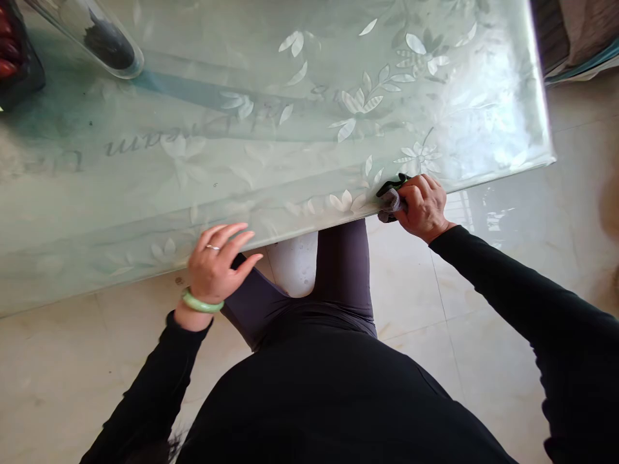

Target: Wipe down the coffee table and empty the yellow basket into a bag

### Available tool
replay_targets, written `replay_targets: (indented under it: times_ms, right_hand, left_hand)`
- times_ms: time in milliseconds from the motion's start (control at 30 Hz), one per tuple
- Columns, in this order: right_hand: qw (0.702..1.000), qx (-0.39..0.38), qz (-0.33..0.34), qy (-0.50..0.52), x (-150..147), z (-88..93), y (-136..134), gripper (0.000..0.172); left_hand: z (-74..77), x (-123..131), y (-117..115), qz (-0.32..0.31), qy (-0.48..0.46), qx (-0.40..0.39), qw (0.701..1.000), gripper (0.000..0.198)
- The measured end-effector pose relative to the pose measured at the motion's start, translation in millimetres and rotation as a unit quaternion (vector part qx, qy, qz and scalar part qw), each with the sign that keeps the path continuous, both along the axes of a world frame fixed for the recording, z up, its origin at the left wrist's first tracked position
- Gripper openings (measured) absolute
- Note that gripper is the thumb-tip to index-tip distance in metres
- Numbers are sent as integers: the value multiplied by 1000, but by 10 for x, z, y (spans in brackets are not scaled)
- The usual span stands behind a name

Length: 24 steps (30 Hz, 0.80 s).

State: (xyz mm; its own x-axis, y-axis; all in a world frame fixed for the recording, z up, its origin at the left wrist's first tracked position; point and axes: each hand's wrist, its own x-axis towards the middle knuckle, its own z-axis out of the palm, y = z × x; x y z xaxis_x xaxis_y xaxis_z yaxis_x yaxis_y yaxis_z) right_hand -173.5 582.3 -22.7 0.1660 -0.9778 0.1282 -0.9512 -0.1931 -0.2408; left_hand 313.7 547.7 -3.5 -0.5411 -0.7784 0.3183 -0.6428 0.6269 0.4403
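Note:
My right hand (422, 205) is closed around a bunched grey cloth (391, 205) with a dark, green-edged part. It presses at the near edge of the table, right of my body. My left hand (220, 261) has its fingers stretched out, over the near edge at the left, with nothing in it. A ring and a pale green bangle are on that hand and wrist. The table is covered by a translucent, glossy tablecloth (271, 148) printed with leaves, flowers and lettering.
A clear glass container (130, 64) with dark contents stands at the far left of the table. Beside it is a black tray (29, 71) holding red, round items. The table's right corner (554, 160) juts over pale floor tiles. Brown and blue fabric (587, 38) lies beyond it at upper right.

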Motion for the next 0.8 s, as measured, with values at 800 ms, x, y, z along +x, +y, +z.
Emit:
replay_targets:
  times_ms: [800]
  right_hand:
    - [981, -38, 188, 5, 1826, 117, -327, 24]
  left_hand:
    - [18, -954, -265, -67, -19, -60, 996, 27]
